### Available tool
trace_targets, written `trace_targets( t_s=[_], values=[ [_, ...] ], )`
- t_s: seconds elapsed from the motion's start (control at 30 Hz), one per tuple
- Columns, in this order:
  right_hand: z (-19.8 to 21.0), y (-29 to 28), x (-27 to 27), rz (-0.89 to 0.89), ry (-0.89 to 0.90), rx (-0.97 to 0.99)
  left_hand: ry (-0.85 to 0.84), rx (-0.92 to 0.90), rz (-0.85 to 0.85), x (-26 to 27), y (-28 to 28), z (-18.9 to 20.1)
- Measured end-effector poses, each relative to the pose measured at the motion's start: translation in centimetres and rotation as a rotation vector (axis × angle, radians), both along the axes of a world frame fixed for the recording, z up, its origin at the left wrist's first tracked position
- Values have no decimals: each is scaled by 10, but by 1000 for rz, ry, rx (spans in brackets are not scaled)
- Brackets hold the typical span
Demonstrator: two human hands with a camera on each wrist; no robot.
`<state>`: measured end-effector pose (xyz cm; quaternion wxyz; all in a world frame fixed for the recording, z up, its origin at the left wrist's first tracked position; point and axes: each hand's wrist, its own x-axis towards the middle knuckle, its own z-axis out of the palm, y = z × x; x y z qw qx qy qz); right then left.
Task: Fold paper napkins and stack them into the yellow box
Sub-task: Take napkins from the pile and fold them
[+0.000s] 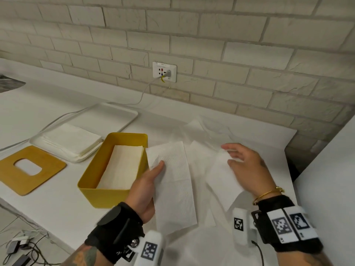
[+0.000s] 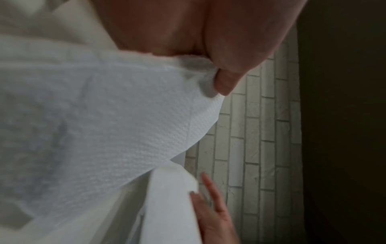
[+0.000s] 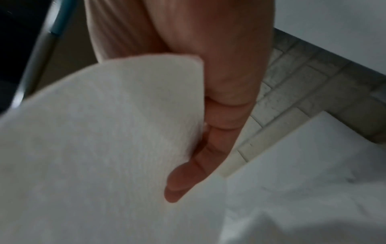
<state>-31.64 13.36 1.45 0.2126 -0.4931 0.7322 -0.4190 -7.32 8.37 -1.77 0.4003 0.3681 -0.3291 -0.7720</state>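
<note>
Starting left of the left hand (image 1: 148, 186): the lid (image 1: 28, 169) lies flat, with a tray (image 1: 119, 116) beyond it carrying a stack (image 1: 71, 139) of unfolded napkins. The box (image 1: 107, 194) stands just beside the left hand, on its left, open and holding folded napkins (image 1: 123, 166) that sit well below the rim.

The left hand grips a folded napkin (image 1: 172, 181), thumb on top near the far left edge and fingers hidden beneath; the left wrist view shows the thumb pressing into embossed paper. The strip overhangs the hand toward the person.

To the right, the right hand (image 1: 247, 167) has a second napkin (image 1: 222, 175): fingers mostly extended, with the sheet's edge caught between thumb and fingers in the right wrist view. This sheet is blurred, so its fold state cannot be told. More loose sheets (image 1: 203, 129) lie beyond both hands.

Handling judgement: the paper is very light, soft and limp, creases readily and tears if pulled. It droops where unsupported. Hold it near a folded edge or corner, with a light pinch, supporting the long strip from below when lowering it into the box.
</note>
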Motion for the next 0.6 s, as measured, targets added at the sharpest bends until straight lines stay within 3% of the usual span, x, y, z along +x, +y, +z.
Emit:
trace_targets(
  t_s=[0.1, 0.2, 0.27, 0.6],
  values=[
    [35, 6, 13, 72, -133, -199, -5, 55, -11, -7, 1, -5],
    [60, 13, 32, 257, -503, -407, 26, 109, -49, -15, 3, -8],
    [57, 12, 44, 302, -634, -437, 48, 108, -76, -19, 4, -9],
    [-25, 19, 72, 86, -354, -142, 196, 34, -197, -18, -3, -7]
  ],
)
